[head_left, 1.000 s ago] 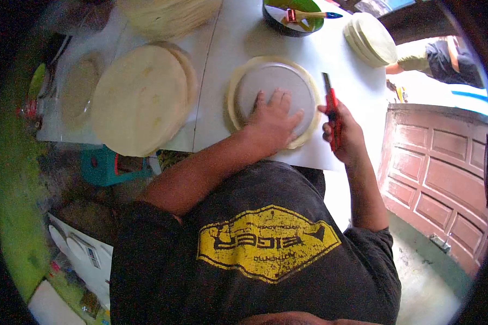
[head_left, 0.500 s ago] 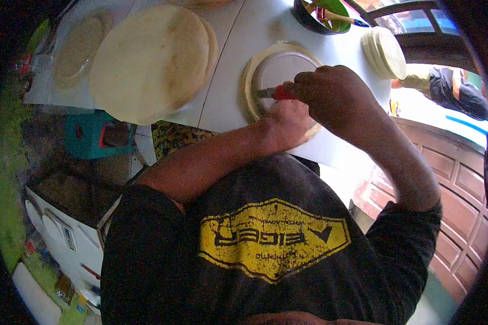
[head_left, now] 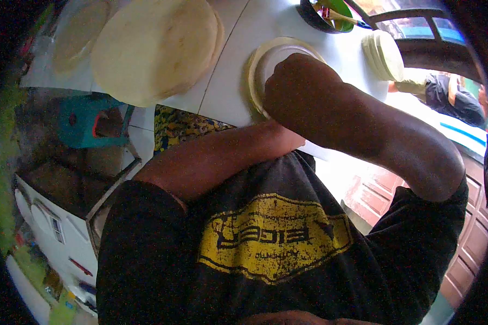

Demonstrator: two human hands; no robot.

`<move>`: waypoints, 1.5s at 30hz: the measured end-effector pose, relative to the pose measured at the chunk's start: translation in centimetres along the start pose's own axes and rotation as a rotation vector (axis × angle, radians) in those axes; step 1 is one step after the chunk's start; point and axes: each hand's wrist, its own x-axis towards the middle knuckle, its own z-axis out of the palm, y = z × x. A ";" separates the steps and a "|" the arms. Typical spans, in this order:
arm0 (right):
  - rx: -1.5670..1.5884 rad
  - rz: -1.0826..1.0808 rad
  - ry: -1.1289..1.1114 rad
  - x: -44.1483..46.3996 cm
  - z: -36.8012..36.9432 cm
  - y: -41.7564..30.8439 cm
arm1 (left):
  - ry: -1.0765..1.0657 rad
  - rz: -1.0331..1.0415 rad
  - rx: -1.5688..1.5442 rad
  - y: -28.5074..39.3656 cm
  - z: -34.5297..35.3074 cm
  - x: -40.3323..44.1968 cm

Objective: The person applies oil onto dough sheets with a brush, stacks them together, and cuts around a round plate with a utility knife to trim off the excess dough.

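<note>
My right hand (head_left: 301,84) is closed in a fist over a pale round plate or lid (head_left: 270,60). Half a second ago a red-handled tool with a flat grey blade, like a knife, showed in it; now the fist covers it. The plate lies on a slightly larger cream-coloured flat round (head_left: 252,76), whose rim shows around it. My left hand (head_left: 287,137) is at the near edge of that round, partly behind my right forearm, its fingers hidden.
Large cream rounds (head_left: 152,51) lie on the white table (head_left: 225,92) at left. A stack of smaller rounds (head_left: 384,56) stands at right, near a dark bowl (head_left: 312,21) holding a brush (head_left: 346,19). Beyond are a teal stool (head_left: 78,125) and another person (head_left: 453,100).
My right hand has moved left and rolled over the plate, so the red-handled tool is out of sight. The left hand is now more covered by the right arm.
</note>
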 end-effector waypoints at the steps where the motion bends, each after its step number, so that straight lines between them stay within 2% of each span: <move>1: 0.001 -0.001 -0.002 -0.1 -0.1 -0.1 | 0.004 -0.006 0.006 0.0 0.0 -0.2; 18: -0.055 -0.166 -0.147 4.4 -1.1 -0.1 | -0.005 0.011 0.056 -0.4 -0.5 -1.6; 27: -0.105 -0.365 -0.397 12.6 -0.3 1.7 | -0.059 0.022 0.103 -0.3 -1.9 -0.9; 35: -0.034 -0.455 -0.577 18.5 1.2 5.6 | -0.129 0.042 0.182 -0.9 -3.6 0.8; 40: -0.017 -0.357 -0.678 20.9 1.8 7.2 | -0.071 0.055 0.267 -1.3 -2.4 0.0; 45: 0.050 -0.211 -0.487 20.7 3.1 10.5 | -0.081 0.082 0.243 -2.0 -2.8 -0.7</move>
